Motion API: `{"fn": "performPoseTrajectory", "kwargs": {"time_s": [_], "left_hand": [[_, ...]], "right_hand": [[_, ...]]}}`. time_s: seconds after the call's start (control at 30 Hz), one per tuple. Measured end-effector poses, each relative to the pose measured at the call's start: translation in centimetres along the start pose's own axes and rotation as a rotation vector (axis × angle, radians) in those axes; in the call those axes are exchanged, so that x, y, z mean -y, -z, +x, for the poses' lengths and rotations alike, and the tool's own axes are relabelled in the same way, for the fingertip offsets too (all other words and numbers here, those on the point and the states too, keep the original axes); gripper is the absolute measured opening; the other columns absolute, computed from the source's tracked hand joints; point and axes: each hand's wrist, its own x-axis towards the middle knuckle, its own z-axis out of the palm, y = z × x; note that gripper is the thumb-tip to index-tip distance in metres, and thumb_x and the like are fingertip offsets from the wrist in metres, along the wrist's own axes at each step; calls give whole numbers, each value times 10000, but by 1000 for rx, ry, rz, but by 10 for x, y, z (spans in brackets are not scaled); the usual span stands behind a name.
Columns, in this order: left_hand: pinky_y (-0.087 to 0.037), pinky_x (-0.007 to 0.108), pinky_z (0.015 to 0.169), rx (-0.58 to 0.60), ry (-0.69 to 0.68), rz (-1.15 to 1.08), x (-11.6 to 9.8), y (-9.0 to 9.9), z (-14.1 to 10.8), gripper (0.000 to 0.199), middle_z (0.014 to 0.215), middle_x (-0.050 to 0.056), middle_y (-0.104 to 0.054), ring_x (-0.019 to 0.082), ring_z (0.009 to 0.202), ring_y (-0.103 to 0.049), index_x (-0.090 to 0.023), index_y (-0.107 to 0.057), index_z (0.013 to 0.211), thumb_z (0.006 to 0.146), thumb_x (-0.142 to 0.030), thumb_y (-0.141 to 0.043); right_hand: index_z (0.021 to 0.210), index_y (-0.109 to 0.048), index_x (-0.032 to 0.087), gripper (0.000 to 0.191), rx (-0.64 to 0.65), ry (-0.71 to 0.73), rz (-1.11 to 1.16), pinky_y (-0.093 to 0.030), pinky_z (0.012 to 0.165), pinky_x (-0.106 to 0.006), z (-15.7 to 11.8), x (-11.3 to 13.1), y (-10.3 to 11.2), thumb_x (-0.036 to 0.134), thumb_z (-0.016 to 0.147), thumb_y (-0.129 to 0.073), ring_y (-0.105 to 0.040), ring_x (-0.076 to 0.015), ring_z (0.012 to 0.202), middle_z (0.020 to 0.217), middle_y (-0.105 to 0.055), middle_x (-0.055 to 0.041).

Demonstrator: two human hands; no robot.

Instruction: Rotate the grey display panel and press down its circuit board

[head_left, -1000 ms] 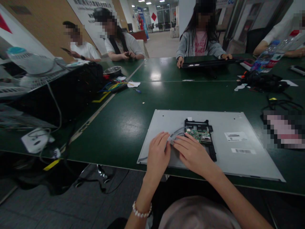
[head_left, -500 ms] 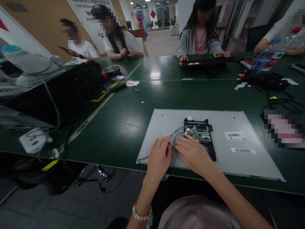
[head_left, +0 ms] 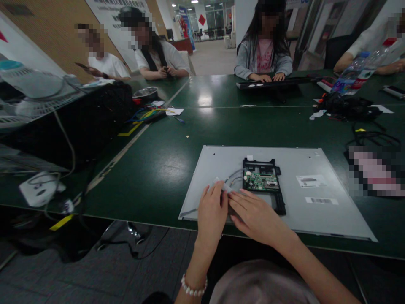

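Observation:
A flat grey display panel (head_left: 294,164) lies on the table, its back facing up. A black plastic frame (head_left: 281,204) with a green circuit board (head_left: 257,180) sits on it. Grey cables (head_left: 234,173) run leftward from the board, under a translucent strip that looks like clear tape (head_left: 226,185). My left hand (head_left: 211,209) is closed at the strip, fingers bent and thumb near the index finger. My right hand (head_left: 255,213) lies just beside it, fingers stretched out over the panel, fingertips touching the strip's right end. What lies beneath both palms is hidden.
Across the green table (head_left: 152,147) people sit, one with hands on a black keyboard (head_left: 268,83). A black box (head_left: 63,131) and a white adapter (head_left: 41,188) are at left. Plastic bottles (head_left: 351,76) and black cables (head_left: 376,137) are at right.
My right hand has drawn back from the board's edge, down and slightly left, uncovering its cable connector. My left hand stays almost in place. The person opposite has brought both hands together on the keyboard.

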Motion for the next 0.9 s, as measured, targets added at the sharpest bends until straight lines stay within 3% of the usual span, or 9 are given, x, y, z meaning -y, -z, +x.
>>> {"fn": "performPoseTrajectory", "kwargs": {"time_s": [0.13, 0.47, 0.67, 0.9], "left_hand": [[-408, 471, 1081, -9, -9, 8, -4, -2, 4, 245, 1158, 130, -688, 247, 1076, -651, -154, -582, 1155, 950, -186, -450], [-365, 485, 1121, -8, -2, -49, 2, -10, 2, 268, 1283, 138, -611, 255, 1233, -552, -156, -557, 1192, 947, -189, -453], [-436, 454, 1056, -61, 34, -93, 2, -11, 1, 231, 1259, 142, -592, 258, 1242, -532, -171, -611, 1116, 936, -182, -468], [-206, 574, 1144, -45, 43, 55, -6, -6, 2, 200, 1161, 94, -671, 285, 1281, -502, -200, -626, 1068, 939, -178, -475]], "right_hand": [[1294, -575, 65, 400, -10, -12, 1, -427, 1114, -432, -3, -1, -1, 197, 921, -514, -582, -248, 1243, 1328, -628, -167], [1252, -605, 86, 352, -43, 7, -3, -438, 1108, -426, -4, -8, -6, 159, 925, -497, -619, -238, 1189, 1266, -671, -143], [1234, -601, 119, 330, -49, -2, 22, -440, 1110, -436, -2, -8, -4, 143, 921, -498, -618, -226, 1185, 1252, -675, -139], [1208, -577, 113, 320, -24, -44, 27, -425, 1120, -446, -2, -8, -3, 160, 894, -530, -567, -250, 1255, 1324, -623, -163]]}}
